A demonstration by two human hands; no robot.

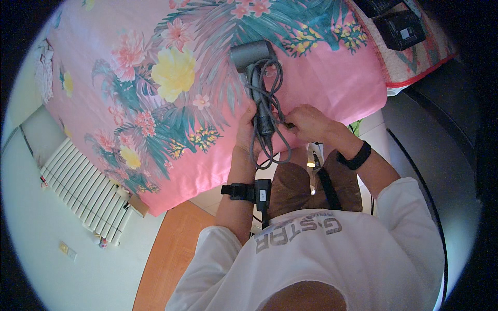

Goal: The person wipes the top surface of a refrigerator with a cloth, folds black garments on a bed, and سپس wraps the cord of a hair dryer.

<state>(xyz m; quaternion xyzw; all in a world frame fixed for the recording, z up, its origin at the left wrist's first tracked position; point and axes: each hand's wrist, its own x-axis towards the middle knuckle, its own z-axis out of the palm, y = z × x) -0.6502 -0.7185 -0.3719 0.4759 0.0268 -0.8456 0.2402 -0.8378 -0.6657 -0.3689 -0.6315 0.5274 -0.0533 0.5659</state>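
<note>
A dark grey hair dryer (251, 55) is above the near edge of the bed, its barrel pointing away from me. Its cord (280, 80) is looped several times around the handle, and one loop hangs below it. Around the lower handle, my left hand (246, 127) is closed, thumb along the side; the other fingers are mostly hidden. Just to the right, my right hand (310, 123) has its fingers bent in a pinch on the cord, close to the handle. Whether the plug is in those fingers I cannot make out.
A pink floral bedspread (207, 160) covers the bed before me. Dark boxes (400, 30) lie at the far right on a patterned mat (436, 46). A white radiator (85, 189) is on the left wall, and a dark chair-like surface (430, 140) stands at right.
</note>
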